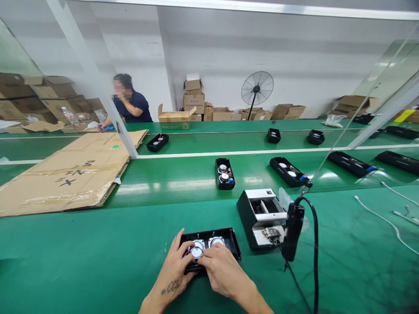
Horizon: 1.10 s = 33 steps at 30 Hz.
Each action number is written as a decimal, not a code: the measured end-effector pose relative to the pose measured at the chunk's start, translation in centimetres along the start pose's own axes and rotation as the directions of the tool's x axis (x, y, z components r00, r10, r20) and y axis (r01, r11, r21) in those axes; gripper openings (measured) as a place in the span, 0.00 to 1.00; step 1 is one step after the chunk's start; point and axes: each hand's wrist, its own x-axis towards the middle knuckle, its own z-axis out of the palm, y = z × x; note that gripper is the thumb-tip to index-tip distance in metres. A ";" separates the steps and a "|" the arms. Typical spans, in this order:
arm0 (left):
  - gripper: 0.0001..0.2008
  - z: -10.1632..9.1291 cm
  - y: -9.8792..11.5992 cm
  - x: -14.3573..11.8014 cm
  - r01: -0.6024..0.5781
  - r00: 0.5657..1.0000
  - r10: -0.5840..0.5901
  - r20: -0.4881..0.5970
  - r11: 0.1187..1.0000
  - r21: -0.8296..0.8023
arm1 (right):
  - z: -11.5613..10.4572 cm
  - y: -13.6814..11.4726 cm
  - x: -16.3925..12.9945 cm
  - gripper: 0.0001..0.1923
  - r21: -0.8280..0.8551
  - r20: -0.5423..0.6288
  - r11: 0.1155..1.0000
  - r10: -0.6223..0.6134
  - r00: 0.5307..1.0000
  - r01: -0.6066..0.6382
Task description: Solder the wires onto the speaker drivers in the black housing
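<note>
Reaching into an open black case (233, 245) on a green desk (98, 261), two bare hands meet over a pair of round speakers. The left hand (175, 268), tattooed near the wrist, curls at the case's left end, its index finger bent over the left speaker (197, 251) beside a red wire (187, 251). The right hand (222, 266) has its fingers bent together between that one and the right speaker (216, 240); its fingertips are partly hidden, so whether either hand pinches anything cannot be told. Just right of the case stands a black-and-silver fixture (258, 195), with a hanging black tool (293, 231) before it. Beyond, more speaker cases (224, 173) sit spaced apart, and flattened cardboard (65, 174) lies to the left.
</note>
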 end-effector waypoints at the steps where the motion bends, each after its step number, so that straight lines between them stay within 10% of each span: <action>1: 0.21 -0.1 0.1 0.0 -0.007 1.000 0.007 0.003 1.000 0.007 | -0.1 0.0 -0.1 0.08 0.022 0.009 1.000 0.008 1.000 -0.008; 17: 0.31 0.4 -0.7 0.2 -0.066 0.998 0.065 0.013 0.994 0.092 | 4.3 0.0 -0.9 0.21 0.008 -0.193 1.000 -0.012 0.981 0.014; 24: 0.23 -2.7 -0.5 4.4 0.091 0.974 -0.073 0.213 0.993 -0.076 | -1.3 0.6 3.0 0.19 0.138 0.192 0.954 0.238 0.952 -0.266; 33: 0.14 -7.1 -1.6 11.1 0.241 0.904 -0.146 0.402 0.950 -0.196 | -5.5 4.3 8.9 0.21 0.200 0.285 0.943 0.205 0.936 -0.267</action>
